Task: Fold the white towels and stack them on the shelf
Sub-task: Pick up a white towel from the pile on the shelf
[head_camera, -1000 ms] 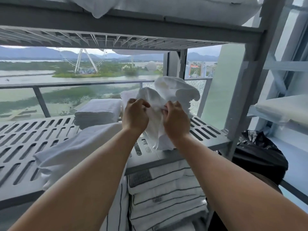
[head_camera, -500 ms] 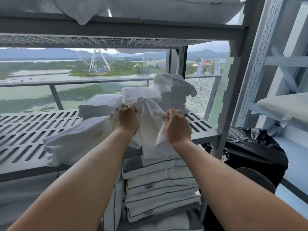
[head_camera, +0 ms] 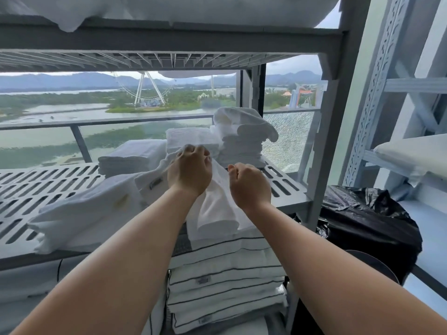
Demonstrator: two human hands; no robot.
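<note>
A white towel [head_camera: 215, 209] hangs bunched between my two hands, over the front edge of the grey slotted shelf [head_camera: 48, 184]. My left hand [head_camera: 189, 171] grips its upper left part and my right hand [head_camera: 249, 184] grips its right part; both fists are closed on the cloth. Behind my hands stand folded white towel stacks [head_camera: 242, 146], a shorter stack [head_camera: 191, 139] and another [head_camera: 133, 155] to the left. A loose white towel [head_camera: 89, 211] lies across the shelf front at the left.
Striped white linens [head_camera: 225, 276] are stacked on the shelf below. A black plastic bag [head_camera: 367, 223] sits at the right of the rack post [head_camera: 324, 151]. White bedding lies on the upper shelf [head_camera: 169, 39] and on a right-hand rack [head_camera: 416, 153]. A glass window is behind.
My hands have drawn the towel down and toward me, and my left hand now sits a little higher than the right. The view has shifted left, showing more of the right rack.
</note>
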